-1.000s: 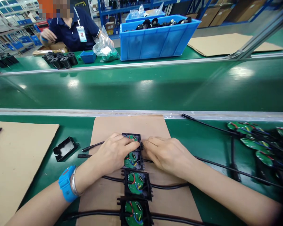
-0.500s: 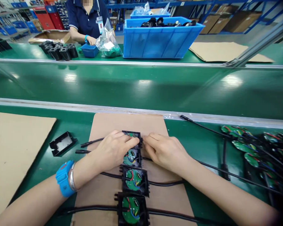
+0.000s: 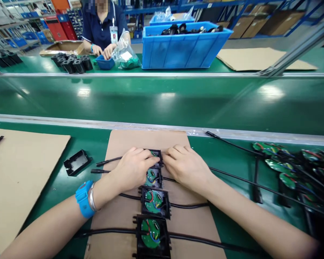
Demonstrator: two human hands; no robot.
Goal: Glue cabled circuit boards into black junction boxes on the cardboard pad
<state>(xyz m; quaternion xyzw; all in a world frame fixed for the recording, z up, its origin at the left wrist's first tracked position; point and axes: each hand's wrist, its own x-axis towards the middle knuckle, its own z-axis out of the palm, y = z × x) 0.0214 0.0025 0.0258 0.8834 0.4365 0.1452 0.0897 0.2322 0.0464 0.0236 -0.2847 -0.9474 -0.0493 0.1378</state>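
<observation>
Several black square housings with round green circuit boards and black cables lie in a column on a brown cardboard sheet (image 3: pixel 129 138). Both hands work on the farthest housing (image 3: pixel 157 154). My left hand (image 3: pixel 133 167) rests curled over its left side, fingertips pressing on it. My right hand (image 3: pixel 186 165) meets it from the right, fingers bent and pinching at the housing's right edge. The second housing (image 3: pixel 153 177) sits partly under my left hand. Two more housings (image 3: pixel 154 201) (image 3: pixel 151 235) lie nearer to me.
An empty black housing shell (image 3: pixel 77 162) lies left of the sheet, beside another cardboard sheet (image 3: pixel 21 172). A heap of green boards with cables (image 3: pixel 288 167) lies at right. Across the green conveyor belt (image 3: pixel 162 102), a person (image 3: pixel 104 25) handles parts near a blue bin (image 3: pixel 183 45).
My hands have stayed on the farthest housing, shifting only slightly. The person across the belt has brought both hands to the small blue tray.
</observation>
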